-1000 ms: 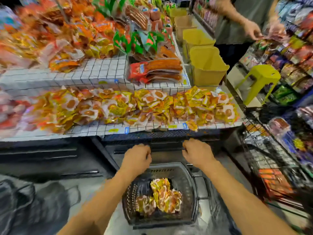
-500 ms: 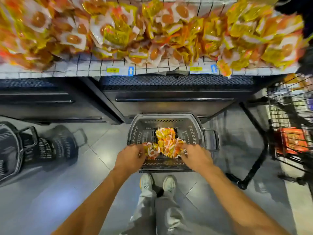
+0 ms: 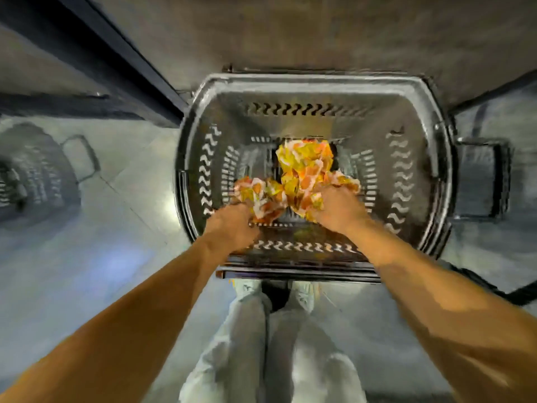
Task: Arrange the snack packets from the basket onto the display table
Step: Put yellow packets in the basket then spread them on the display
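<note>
Far off to the left of both hands, a second basket on the grey floor, dark and blurry. Cannot tell what is inside it. Up and to the left of the hands, the dark bottom part of the display table, running on a slant.

In the middle, a big dark plastic basket with wavy holes in its walls, down on the floor by the table bottom. Inside it, a heap of snack packets, yellow, orange and white, shiny and crinkly.

Left hand reaching down over the near rim, fingers curled tight round a bunch of packets at the left end of the heap. Right hand just beside it, also down in the basket, fingers dug in and closed round packets at the right side of the heap. More packets lying past the fingertips, toward the far wall, touching the ones being held.

Print on the packets too blurry to read. Only round orange shapes on white and yellow.

To the right of the right hand, outside the basket wall, a dark handle. Below the wrists, pale trousers and light shoes, close to the near rim.
</note>
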Demonstrator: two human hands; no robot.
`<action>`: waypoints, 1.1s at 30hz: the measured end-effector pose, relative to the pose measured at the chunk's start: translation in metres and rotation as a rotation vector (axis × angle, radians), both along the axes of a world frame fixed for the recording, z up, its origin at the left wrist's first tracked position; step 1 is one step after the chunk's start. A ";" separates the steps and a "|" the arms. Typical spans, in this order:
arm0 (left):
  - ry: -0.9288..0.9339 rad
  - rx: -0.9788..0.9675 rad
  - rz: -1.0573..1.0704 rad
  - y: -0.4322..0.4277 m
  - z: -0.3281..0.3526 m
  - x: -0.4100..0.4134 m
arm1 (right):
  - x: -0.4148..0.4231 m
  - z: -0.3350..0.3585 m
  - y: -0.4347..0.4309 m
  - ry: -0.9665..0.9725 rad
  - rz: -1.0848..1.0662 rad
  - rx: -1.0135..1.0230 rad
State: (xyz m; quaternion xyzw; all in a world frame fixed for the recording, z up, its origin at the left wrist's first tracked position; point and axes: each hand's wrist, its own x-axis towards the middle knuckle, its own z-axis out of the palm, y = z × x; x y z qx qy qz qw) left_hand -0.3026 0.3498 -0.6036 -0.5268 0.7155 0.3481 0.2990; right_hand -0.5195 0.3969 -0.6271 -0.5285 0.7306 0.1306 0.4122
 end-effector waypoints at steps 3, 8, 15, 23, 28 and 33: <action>0.065 0.045 0.026 -0.009 -0.076 -0.005 | 0.000 -0.071 -0.013 -0.032 -0.074 0.021; -0.005 0.085 -0.007 -0.020 -0.175 -0.009 | 0.008 -0.156 -0.036 -0.020 -0.113 -0.008; -0.042 0.062 -0.058 -0.029 -0.237 -0.010 | 0.022 -0.212 -0.058 0.117 -0.100 -0.094; 0.119 -0.044 0.000 -0.031 -0.190 -0.016 | -0.001 -0.181 -0.043 -0.034 -0.339 -0.158; 0.155 -0.076 0.238 -0.029 -0.110 -0.004 | -0.022 -0.108 -0.008 -0.099 -0.438 -0.259; 0.319 -0.070 0.443 -0.024 -0.005 0.003 | -0.028 0.009 0.009 -0.207 -0.528 -0.400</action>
